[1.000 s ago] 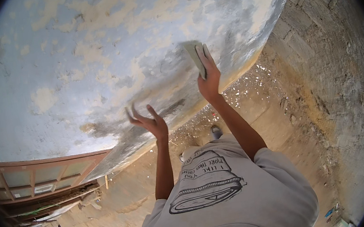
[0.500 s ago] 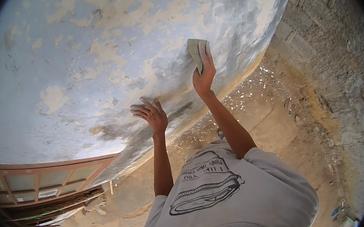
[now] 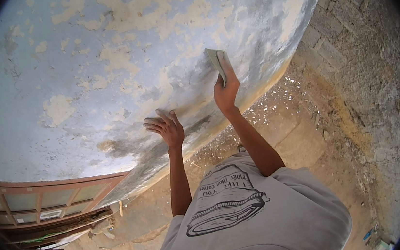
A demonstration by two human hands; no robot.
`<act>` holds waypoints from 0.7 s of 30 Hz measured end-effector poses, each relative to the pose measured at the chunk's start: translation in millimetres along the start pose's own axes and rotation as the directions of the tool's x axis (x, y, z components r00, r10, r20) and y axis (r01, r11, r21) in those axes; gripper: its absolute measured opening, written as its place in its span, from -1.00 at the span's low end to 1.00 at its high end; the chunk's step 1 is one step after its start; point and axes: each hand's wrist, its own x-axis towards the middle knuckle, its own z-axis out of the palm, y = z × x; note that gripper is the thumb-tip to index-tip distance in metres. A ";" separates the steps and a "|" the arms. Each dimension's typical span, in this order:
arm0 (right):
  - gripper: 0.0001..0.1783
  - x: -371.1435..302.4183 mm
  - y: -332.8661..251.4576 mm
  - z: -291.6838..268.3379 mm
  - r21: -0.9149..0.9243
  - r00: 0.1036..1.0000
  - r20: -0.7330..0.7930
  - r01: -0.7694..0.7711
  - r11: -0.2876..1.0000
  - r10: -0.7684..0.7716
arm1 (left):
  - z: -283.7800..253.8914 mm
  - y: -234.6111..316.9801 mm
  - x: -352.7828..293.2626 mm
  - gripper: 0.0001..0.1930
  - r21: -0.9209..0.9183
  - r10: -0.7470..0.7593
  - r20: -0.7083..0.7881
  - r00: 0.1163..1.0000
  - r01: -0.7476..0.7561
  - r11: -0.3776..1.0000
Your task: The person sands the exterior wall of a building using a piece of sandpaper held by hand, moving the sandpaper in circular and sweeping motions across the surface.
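A pale blue wall (image 3: 84, 88) with peeling, cream-coloured patches and dark smudges rises in front of me. Pressed to it is a folded, grey-green sheet of sandpaper (image 3: 214, 61), held by my right hand (image 3: 226, 87) with dusty fingers along its back. Lower and to the left, my left hand (image 3: 167, 130) rests on the wall with fingers spread and holds nothing. Whitish dust coats its fingertips too. The side of the sandpaper against the wall is hidden.
A brown-framed window (image 3: 47, 202) is set in the wall at the lower left. Bare block wall (image 3: 371, 82) stands at the right. White paint flakes (image 3: 275, 100) lie on the dirt floor (image 3: 289, 135) along the wall's foot. Small litter (image 3: 367, 235) lies at the lower right.
My right hand has slid slightly down the wall with the sandpaper, which now shows more edge-on. My left hand has stayed almost in the same place.
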 end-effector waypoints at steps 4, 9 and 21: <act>-0.10 10.3 7.2 -8.3 -0.017 1.000 0.025 -0.001 1.000 0.001 | -1.9 1.6 0.6 -0.19 0.023 0.029 -0.022 0.999 -0.028 0.999; -0.10 6.3 3.3 -3.8 -0.011 1.000 0.014 0.005 1.000 -0.005 | -3.4 3.5 -0.7 -0.19 0.077 0.013 -0.013 1.000 -0.012 0.997; -0.05 14.5 15.8 -11.2 -0.037 1.000 0.004 0.012 0.999 -0.012 | -9.9 5.4 0.6 -0.18 0.097 -0.014 0.045 0.999 0.010 0.995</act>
